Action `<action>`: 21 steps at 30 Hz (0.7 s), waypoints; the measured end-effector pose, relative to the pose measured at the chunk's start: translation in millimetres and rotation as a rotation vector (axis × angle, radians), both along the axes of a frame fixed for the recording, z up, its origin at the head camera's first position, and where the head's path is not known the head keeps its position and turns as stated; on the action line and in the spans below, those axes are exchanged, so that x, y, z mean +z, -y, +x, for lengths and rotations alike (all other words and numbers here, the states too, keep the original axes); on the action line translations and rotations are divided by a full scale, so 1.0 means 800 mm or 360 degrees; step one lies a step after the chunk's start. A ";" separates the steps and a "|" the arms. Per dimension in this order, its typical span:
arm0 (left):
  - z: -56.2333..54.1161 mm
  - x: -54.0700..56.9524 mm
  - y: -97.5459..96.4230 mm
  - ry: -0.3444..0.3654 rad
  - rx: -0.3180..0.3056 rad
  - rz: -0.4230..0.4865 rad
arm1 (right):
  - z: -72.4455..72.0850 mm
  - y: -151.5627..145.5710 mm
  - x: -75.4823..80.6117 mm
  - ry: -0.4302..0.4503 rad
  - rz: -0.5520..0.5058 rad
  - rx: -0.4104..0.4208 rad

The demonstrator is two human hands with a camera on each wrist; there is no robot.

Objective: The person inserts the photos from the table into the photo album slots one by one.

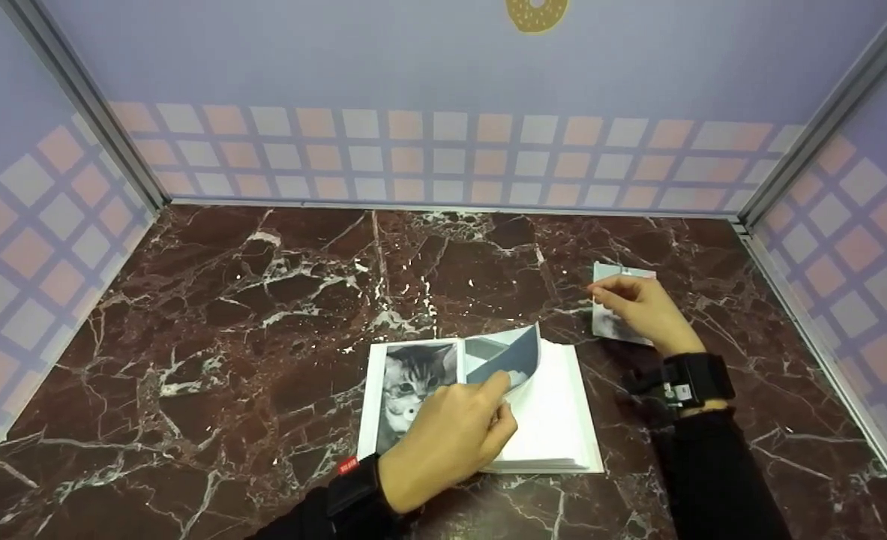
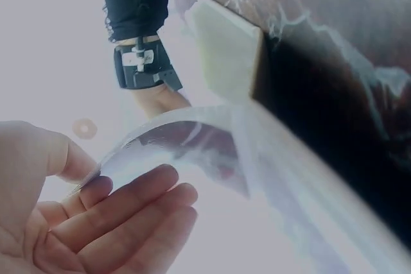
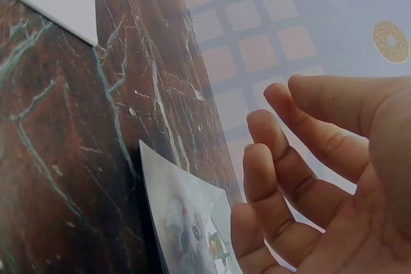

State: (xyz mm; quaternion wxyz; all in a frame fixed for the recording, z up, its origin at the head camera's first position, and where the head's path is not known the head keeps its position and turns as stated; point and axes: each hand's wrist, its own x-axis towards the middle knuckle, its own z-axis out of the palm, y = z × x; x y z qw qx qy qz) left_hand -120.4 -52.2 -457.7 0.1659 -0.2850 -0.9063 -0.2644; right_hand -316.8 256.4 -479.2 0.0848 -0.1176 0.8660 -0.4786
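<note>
A small photo album (image 1: 563,420) lies spread on the marble-patterned surface. Its left side shows a black-and-white kitten photo (image 1: 406,371). My left hand (image 1: 450,439) reaches across the album and pinches the edge of a clear page (image 1: 524,351), which curls up from the right side. In the left wrist view, thumb and index finger meet at the page (image 2: 212,133) while the other fingers extend beneath. My right hand (image 1: 642,306) hovers over a photo card (image 1: 614,324) right of the album. Its fingers are loosely bent with nothing between them in the right wrist view.
Purple panels with a pink-and-white checked band, such as the back wall (image 1: 413,67), enclose the marble surface (image 1: 211,360) on three sides. White flecks are scattered behind the album. Both wrists wear black straps with cameras.
</note>
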 end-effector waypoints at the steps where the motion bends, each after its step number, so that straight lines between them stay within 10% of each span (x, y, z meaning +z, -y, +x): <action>1: 0.000 0.001 0.003 0.0012 0.0010 0.0018 | 0.000 0.000 0.000 0.0004 0.0001 0.0001; 21: 0.040 0.008 0.082 0.0101 0.0479 0.0038 | -0.002 0.000 -0.003 -0.0007 0.0016 0.0015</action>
